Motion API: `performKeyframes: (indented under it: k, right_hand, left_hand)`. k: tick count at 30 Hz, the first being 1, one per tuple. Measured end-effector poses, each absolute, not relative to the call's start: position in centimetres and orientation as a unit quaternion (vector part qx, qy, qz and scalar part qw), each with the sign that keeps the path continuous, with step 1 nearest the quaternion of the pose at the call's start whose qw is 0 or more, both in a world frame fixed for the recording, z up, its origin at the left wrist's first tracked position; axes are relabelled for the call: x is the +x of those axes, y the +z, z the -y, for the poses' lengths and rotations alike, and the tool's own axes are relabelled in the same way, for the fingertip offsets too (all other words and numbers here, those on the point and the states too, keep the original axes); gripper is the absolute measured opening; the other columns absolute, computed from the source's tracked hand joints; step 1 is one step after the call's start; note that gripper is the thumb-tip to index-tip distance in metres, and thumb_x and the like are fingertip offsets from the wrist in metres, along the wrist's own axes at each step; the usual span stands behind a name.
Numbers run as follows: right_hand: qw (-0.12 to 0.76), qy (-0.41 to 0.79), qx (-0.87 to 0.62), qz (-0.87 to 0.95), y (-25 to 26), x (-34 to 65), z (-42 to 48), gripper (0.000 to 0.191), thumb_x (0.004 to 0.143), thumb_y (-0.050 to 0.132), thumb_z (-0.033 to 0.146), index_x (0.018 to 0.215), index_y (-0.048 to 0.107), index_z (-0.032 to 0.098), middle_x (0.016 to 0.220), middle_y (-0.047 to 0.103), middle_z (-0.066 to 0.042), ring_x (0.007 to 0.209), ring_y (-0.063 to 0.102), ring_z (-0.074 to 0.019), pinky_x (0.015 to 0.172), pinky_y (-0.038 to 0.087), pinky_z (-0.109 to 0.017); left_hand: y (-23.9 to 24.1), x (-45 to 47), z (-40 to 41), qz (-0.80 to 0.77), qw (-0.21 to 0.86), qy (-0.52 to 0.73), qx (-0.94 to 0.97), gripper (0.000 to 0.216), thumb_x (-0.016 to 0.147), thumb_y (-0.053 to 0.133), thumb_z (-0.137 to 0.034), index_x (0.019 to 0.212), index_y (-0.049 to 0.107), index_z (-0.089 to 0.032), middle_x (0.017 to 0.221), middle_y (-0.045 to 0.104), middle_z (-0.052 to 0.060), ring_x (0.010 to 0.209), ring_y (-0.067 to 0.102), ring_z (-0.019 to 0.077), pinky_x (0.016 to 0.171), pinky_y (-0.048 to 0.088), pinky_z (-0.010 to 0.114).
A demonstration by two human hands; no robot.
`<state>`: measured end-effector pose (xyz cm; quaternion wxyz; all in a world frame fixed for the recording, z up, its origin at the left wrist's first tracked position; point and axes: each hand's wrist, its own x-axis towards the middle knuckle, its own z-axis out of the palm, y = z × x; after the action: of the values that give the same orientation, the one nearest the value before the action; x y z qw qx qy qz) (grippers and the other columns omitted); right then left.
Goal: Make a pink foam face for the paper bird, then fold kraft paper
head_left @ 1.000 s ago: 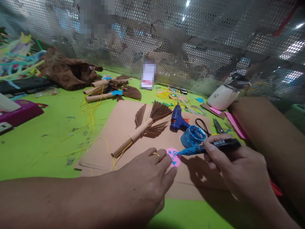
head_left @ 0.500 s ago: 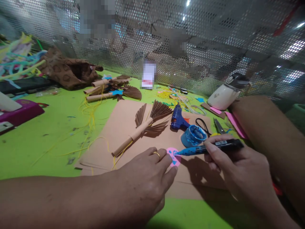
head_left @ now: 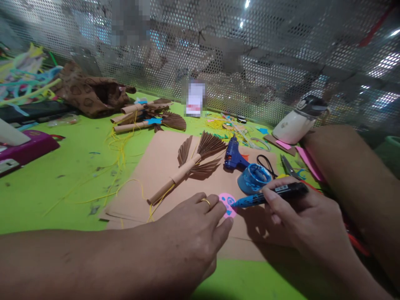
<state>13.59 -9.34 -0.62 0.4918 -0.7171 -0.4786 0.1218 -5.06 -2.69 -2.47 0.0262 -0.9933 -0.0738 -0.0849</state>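
Observation:
A round pink paper piece (head_left: 231, 211) with blue marks lies on the brown paper sheets (head_left: 162, 146). My left hand (head_left: 200, 225), a ring on one finger, is closed at its left edge and pins it down; the fingertips are partly hidden. In my right hand (head_left: 300, 212) is a marker (head_left: 254, 199) with a blue front and black rear, gripped like a pen. Its tip is at the pink piece's right side. Just beyond stands an open jar of blue paint (head_left: 253, 179). A brown paper roll with pleated fans (head_left: 187, 168) lies beyond my left hand.
Behind the jar are a blue glue gun (head_left: 233, 154) and scissors (head_left: 289, 166). More fan-trimmed rolls (head_left: 134, 123) lie at the back left near a crumpled brown bag (head_left: 90, 91). A white bottle (head_left: 295, 125) stands back right. Perforated metal (head_left: 175, 54) borders the green table.
The marker and my right hand have shifted slightly, the tip moving right and down. A blue ring-like mark now shows on the pink piece. My left hand stays in place.

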Motion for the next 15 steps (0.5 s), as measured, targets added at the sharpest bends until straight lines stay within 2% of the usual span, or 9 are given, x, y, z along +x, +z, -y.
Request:
performKeyframes:
  k: [15]
  right_hand:
    - [0.481,0.077,-0.732,0.477,-0.67,14.44,9.33,0.023,0.073,0.063,0.041,0.067,0.062,0.019,0.044,0.051,0.004,0.036,0.045,-0.0099,0.035,0.039,-0.02]
  left_hand:
    - [-2.68,-5.1,2.66,0.07,0.022,-0.086,-0.994,0.041,0.084,0.046,-0.023,0.121,0.052,-0.007,0.111,0.059,0.019,0.108,0.05,0.0309,0.09,0.042,0.045]
